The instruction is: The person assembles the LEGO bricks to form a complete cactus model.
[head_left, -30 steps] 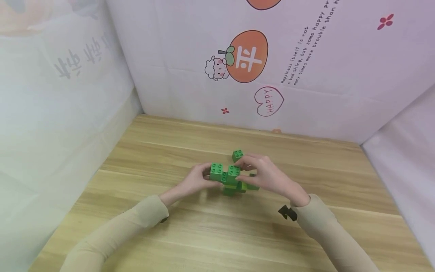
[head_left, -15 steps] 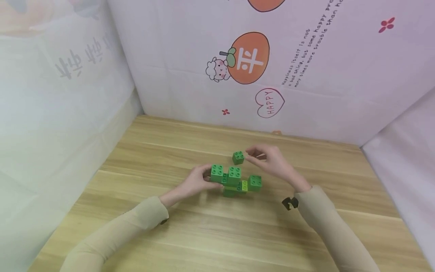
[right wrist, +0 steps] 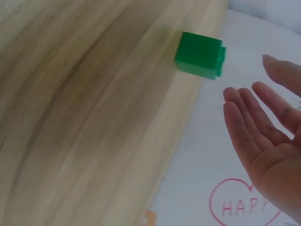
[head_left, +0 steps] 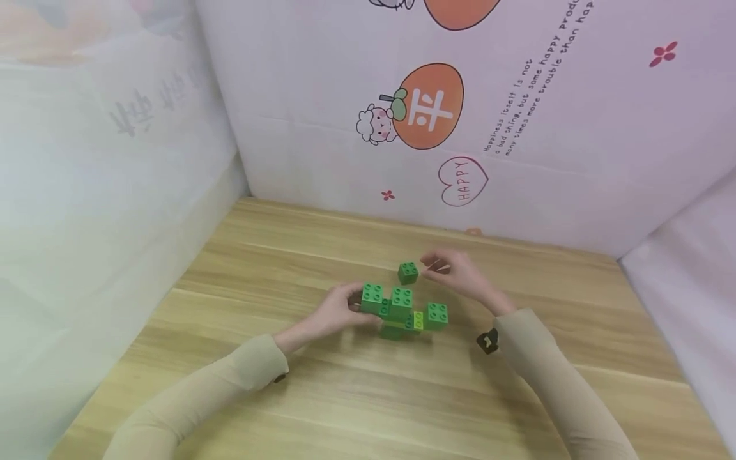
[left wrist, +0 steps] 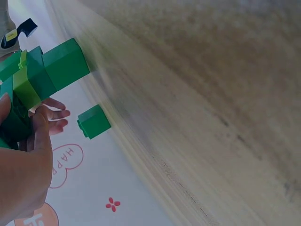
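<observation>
My left hand (head_left: pixel 336 313) grips the left end of a structure of joined toy building blocks (head_left: pixel 401 303), mostly green with a lime piece (head_left: pixel 418 320). Two raised studded blocks sit on its upper side, and another green block (head_left: pixel 437 315) is at its right end. In the left wrist view, the hand (left wrist: pixel 26 174) covers part of the structure (left wrist: pixel 66 65). Beyond it, a loose green block (head_left: pixel 408 273) stands studs up on the table. Just right of that block is my right hand (head_left: pixel 460 273), fingers loosely bent, holding nothing; a gap separates them in the right wrist view (right wrist: pixel 200 55).
The wooden table (head_left: pixel 356 409) extends around the blocks. A white printed sheet (head_left: pixel 322 153) rises behind its far edge, and pale sheets stand at the left (head_left: pixel 115 223) and right. A dark strap piece (head_left: pixel 487 341) hangs at my right cuff.
My right hand has left the top of the block structure and moved away to the right, beside the loose block. My left hand keeps its grip on the structure. The head view has shifted slightly.
</observation>
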The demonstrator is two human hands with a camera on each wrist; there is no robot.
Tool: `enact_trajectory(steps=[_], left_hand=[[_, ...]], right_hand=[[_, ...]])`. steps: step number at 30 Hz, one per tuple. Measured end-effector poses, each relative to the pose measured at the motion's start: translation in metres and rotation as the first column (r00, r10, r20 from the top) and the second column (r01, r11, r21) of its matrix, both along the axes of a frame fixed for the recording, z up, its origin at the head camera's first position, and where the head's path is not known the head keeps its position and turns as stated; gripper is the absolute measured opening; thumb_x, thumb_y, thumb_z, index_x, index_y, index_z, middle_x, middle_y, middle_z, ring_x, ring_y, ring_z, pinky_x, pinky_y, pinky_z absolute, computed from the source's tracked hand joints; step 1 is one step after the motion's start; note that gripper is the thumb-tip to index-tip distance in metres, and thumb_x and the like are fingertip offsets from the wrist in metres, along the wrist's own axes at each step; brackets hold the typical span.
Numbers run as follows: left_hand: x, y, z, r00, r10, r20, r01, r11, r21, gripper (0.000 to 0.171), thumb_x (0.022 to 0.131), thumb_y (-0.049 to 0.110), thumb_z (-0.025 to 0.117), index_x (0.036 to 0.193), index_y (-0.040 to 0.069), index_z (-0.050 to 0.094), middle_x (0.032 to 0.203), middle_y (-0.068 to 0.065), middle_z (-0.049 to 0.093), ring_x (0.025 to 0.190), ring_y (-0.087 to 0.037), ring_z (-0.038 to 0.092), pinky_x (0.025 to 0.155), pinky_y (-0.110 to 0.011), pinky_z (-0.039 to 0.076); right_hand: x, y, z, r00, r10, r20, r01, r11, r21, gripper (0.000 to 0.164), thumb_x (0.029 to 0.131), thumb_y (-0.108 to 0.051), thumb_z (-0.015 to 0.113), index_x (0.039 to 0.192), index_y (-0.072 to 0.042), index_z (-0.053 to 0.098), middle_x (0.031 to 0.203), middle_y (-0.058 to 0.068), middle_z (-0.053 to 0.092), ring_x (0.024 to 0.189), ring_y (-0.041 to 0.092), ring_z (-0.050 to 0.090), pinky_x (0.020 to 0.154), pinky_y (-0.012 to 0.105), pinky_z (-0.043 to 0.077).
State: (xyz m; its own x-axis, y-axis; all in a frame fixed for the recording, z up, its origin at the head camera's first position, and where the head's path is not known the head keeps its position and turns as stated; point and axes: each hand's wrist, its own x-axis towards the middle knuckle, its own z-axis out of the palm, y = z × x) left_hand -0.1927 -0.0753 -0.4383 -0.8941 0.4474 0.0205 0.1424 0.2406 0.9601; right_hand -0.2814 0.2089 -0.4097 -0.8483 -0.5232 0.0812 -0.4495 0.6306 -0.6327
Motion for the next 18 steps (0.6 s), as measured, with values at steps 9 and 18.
enact_trajectory(steps=[9, 18], left_hand=[[0.000, 0.003, -0.001, 1.000, -0.002, 0.001, 0.002, 1.000, -0.012, 0.051, 0.077, 0.006, 0.082, 0.124, 0.004, 0.062, 0.120, -0.014, 0.070, 0.111, -0.026, 0.068, 0.096, -0.027, 0.058], [-0.002, 0.002, -0.003, 1.000, 0.004, -0.001, -0.004, 1.000, 0.007, 0.050, 0.076, 0.004, 0.082, 0.123, 0.003, 0.063, 0.120, -0.016, 0.071, 0.110, -0.027, 0.069, 0.095, -0.028, 0.058]], right_hand=[[-0.015, 0.001, -0.015, 0.998, 0.016, 0.058, -0.016, 1.000, 0.004, 0.035, 0.090, -0.003, 0.067, 0.123, 0.004, 0.060, 0.122, 0.024, 0.066, 0.109, 0.038, 0.067, 0.097, 0.047, 0.058], [-0.025, -0.009, -0.020, 0.996, 0.052, 0.071, -0.054, 0.998, 0.026, 0.040, 0.088, -0.001, 0.068, 0.126, 0.005, 0.058, 0.126, 0.023, 0.065, 0.112, 0.038, 0.066, 0.099, 0.047, 0.057]])
